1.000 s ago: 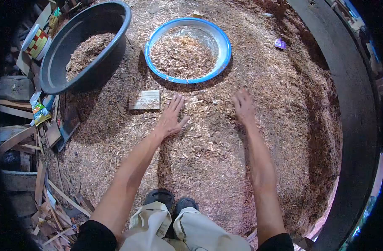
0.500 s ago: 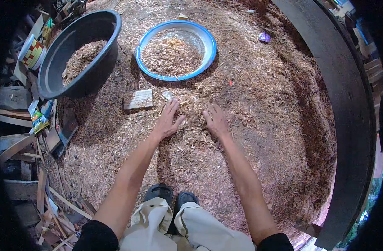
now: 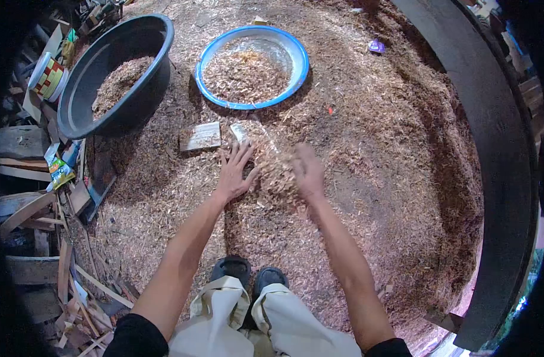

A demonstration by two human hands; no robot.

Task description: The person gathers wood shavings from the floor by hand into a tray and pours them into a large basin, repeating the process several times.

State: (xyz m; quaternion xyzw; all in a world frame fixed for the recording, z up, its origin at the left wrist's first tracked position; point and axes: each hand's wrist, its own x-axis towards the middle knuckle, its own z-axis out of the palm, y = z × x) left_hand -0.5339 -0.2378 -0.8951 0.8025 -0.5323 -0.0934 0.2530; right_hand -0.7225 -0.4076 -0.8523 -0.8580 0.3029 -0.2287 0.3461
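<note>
My left hand (image 3: 233, 175) lies on the wood shavings (image 3: 277, 178) with its fingers spread, their tips close to a small pale wood piece (image 3: 239, 132). A flat pale wood block (image 3: 201, 137) rests just left of those fingertips. My right hand (image 3: 308, 172) is blurred, its fingers stretched forward, and its inner side is against a loose heap of shavings between the two hands. Beyond the hands stands a blue-rimmed basin (image 3: 302, 74), partly filled with shavings. A large black tub (image 3: 114, 44), tilted at the left, also has shavings in it.
Scrap wood (image 3: 31, 211) crowds the left side, with a snack wrapper (image 3: 60, 172) and a checkered bucket (image 3: 49, 77) there. A long dark beam (image 3: 502, 178) curves along the right. A purple wrapper (image 3: 376, 46) lies at the far right. My shoes (image 3: 231, 268) are below.
Shavings between my hands have been stirred into a loose heap. My right hand has shifted slightly back and turned inward; my left hand stays nearly in place, fingers spread wider.
</note>
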